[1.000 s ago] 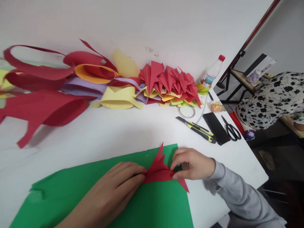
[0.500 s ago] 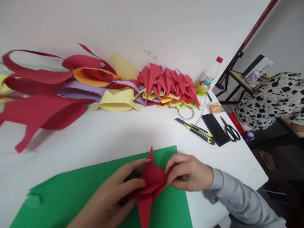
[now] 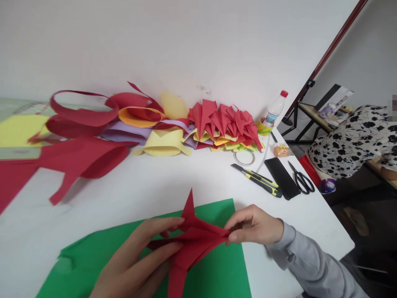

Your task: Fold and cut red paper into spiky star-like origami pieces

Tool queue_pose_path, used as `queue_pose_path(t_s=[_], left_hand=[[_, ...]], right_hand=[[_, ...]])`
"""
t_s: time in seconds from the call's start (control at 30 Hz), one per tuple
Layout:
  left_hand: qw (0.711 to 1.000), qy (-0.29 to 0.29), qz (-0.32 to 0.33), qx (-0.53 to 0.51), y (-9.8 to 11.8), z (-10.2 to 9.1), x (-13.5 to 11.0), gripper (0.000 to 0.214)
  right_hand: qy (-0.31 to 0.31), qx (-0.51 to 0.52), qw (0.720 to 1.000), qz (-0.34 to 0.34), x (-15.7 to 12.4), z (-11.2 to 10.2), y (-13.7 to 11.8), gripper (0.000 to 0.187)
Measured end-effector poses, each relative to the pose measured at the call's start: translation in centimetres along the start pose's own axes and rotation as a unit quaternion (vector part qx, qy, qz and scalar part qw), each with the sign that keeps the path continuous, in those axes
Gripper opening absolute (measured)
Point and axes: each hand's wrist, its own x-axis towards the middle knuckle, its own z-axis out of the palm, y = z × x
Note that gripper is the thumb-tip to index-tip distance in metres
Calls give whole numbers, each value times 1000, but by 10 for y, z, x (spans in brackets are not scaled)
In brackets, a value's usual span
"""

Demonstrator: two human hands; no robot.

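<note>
A folded red paper shape [image 3: 198, 242] with pointed arms is held above a green paper sheet [image 3: 223, 213] on the white table. My left hand [image 3: 139, 252] grips its left side, fingers lying over the folds and the thumb hidden beneath. At the right tip, my right hand [image 3: 256, 225] pinches the paper between thumb and fingers. One point of the shape stands up toward the wall, and another hangs toward me past the lower edge of the view.
Red, purple and yellow paper rolls [image 3: 164, 141] and stacked red folded shapes [image 3: 223, 120] line the wall. At right lie a tape roll [image 3: 244, 157], box cutter [image 3: 257, 180], black case [image 3: 282, 178], scissors [image 3: 302, 178] and a bottle [image 3: 273, 114]. A person [image 3: 353, 136] in floral clothing is beyond.
The red paper's middle has gone from bulging open to flatter, its right tip drawn out to the right by my right hand. The view has tilted up and shifted left.
</note>
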Motion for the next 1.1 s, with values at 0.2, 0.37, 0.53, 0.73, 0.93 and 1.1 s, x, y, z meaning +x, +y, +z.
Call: queue_pose_path(t_s=[0.2, 0.37, 0.53, 0.73, 0.93, 1.1], left_hand=[[999, 36, 2, -26, 5, -1, 9, 17], [999, 18, 13, -33, 3, -4, 14, 16], [998, 37, -3, -56, 6, -6, 21, 16], [994, 69, -16, -78, 21, -7, 31, 18], [982, 60, -97, -151, 20, -7, 31, 15], [965, 35, -174, -194, 13, -9, 32, 26]], right_hand=[[24, 37, 999, -11, 0, 0, 1, 38], [59, 20, 996, -59, 1, 1, 5, 33], [92, -123, 980, -126, -1, 3, 6, 33], [139, -266, 925, -232, -1, 12, -2, 22], [175, -283, 911, -244, -2, 12, -4, 18], [194, -304, 885, -293, -2, 11, -4, 22]])
